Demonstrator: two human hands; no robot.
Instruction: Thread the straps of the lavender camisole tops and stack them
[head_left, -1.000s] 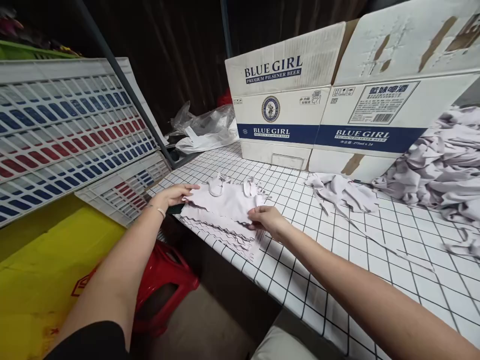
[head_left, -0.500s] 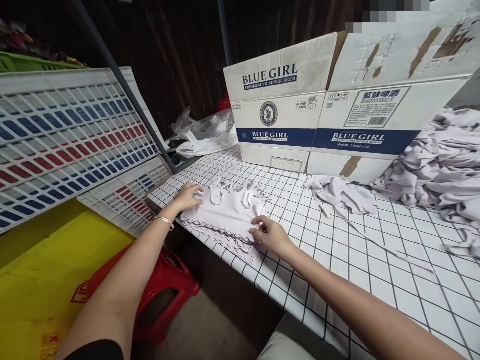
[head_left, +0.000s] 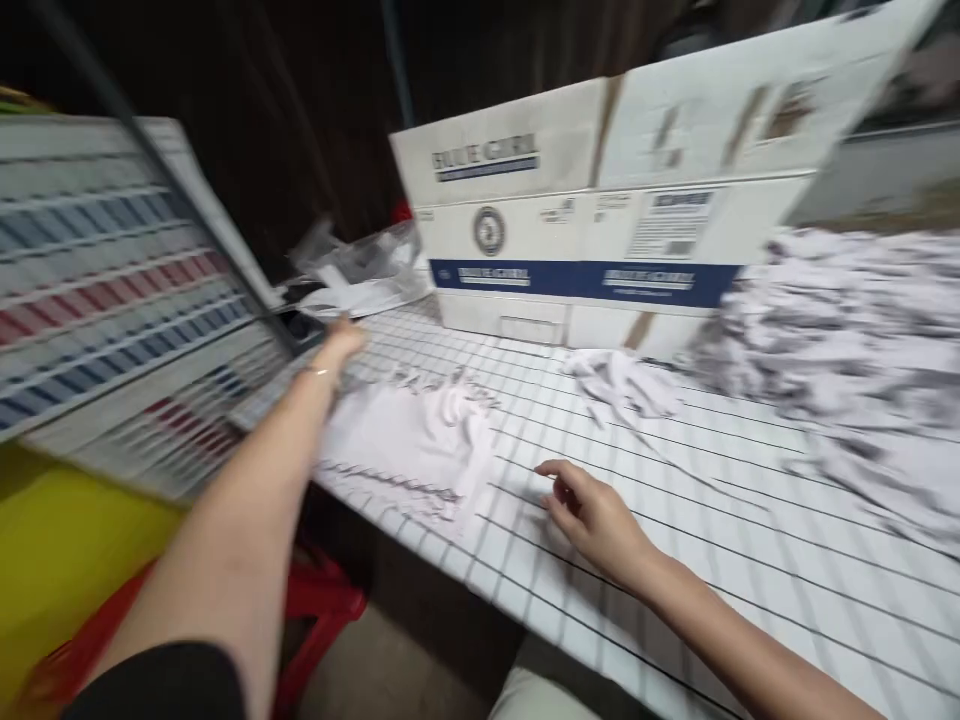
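Note:
The picture is blurred by motion. A flat stack of pale fabric pieces [head_left: 409, 445] lies near the front-left edge of the white grid-patterned table [head_left: 675, 540]. My left hand [head_left: 341, 340] reaches out past the stack's far-left corner, toward a dark object at the table's back-left; whether it touches anything is unclear. My right hand [head_left: 592, 515] hovers just above the table to the right of the stack, fingers loosely apart, holding nothing.
A Blue Girl beer carton [head_left: 592, 230] stands at the back of the table. A heap of pale fabric [head_left: 847, 350] fills the right side; a small loose clump [head_left: 619, 380] lies in front of the carton. Plastic bags [head_left: 360, 270], slatted panels [head_left: 112, 290], a red stool [head_left: 315, 600] are at left.
Both hands have come off the fabric stack. My left hand moved away toward the back-left, my right hand drew back to the right. The view swung to the right.

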